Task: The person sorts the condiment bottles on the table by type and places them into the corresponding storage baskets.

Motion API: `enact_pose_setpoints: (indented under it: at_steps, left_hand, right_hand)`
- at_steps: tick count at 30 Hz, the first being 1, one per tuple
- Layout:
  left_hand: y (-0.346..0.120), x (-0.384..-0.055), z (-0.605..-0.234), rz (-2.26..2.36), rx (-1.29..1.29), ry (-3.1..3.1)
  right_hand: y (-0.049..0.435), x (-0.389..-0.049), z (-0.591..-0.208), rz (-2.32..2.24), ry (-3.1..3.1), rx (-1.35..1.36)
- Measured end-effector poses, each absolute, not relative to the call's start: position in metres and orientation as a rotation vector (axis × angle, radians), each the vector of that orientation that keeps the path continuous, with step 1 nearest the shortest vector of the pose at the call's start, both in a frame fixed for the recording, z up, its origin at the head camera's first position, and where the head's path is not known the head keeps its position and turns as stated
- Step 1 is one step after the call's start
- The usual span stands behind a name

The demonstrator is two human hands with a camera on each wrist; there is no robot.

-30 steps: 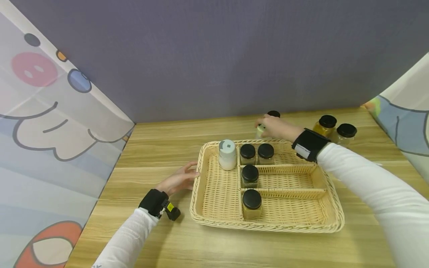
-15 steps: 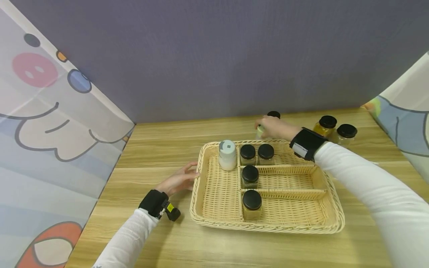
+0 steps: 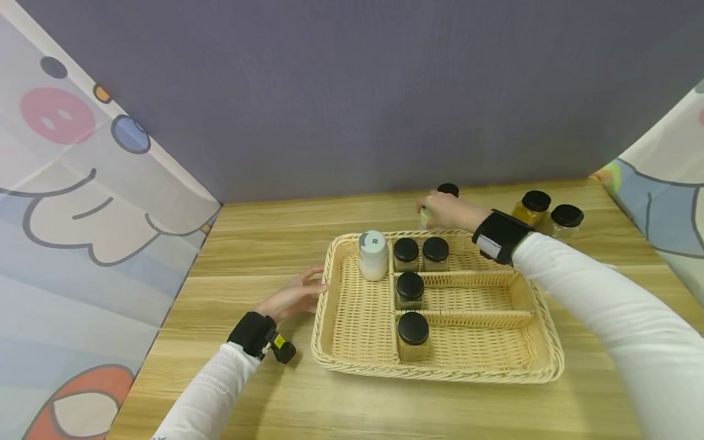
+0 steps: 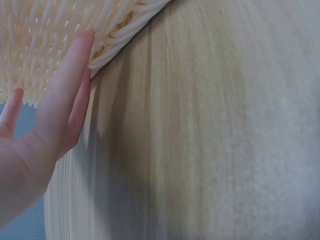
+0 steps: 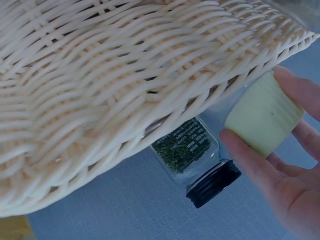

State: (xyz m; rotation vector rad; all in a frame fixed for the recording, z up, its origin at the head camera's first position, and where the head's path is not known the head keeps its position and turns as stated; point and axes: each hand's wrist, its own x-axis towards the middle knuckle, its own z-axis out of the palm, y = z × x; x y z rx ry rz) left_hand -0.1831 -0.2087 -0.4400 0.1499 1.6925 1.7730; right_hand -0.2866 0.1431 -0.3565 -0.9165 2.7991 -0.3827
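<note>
Right hand (image 3: 453, 211) grips green-capped jar (image 5: 264, 116) behind basket (image 3: 440, 374)

Right: thumb and fingers pinched round the pale green cap. Jar sits just past the basket's far rim, its lower part mostly hidden by it; can't tell if it's on the table (image 3: 264, 235) or lifted. Leafy jar (image 5: 182, 150), black lid, printed label, is just beside it.

Left hand (image 3: 294, 296): grasping nothing, fingers extended, touching the basket's left side from outside.

Basket: long left compartment has a white bottle (image 3: 373, 258), pale cap, upright at the far end. Three compartments on the right: far one holds two black-lidded jars (image 3: 406, 255) side by side, middle one a single dark-lidded jar (image 3: 409, 291), near one a tan-filled jar (image 3: 414, 337).

Past the right wrist, on the table: yellow jar (image 3: 531, 208) and clear jar (image 3: 566, 222), both black-lidded, close together.
</note>
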Motion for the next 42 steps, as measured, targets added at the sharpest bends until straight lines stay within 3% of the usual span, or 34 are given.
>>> enact_pose_setpoints:
  at_steps: [12, 42]
  left_hand:
    - [-0.207, -0.185, -0.441, 1.765, 0.172, 1.713]
    - [-0.207, -0.19, -0.443, 1.761, 0.178, 1.716]
  right_hand:
    - [0.142, -0.29, -0.343, -0.392, 2.843, -0.999]
    - [0.141, -0.301, -0.286, -0.325, 2.791, -0.919]
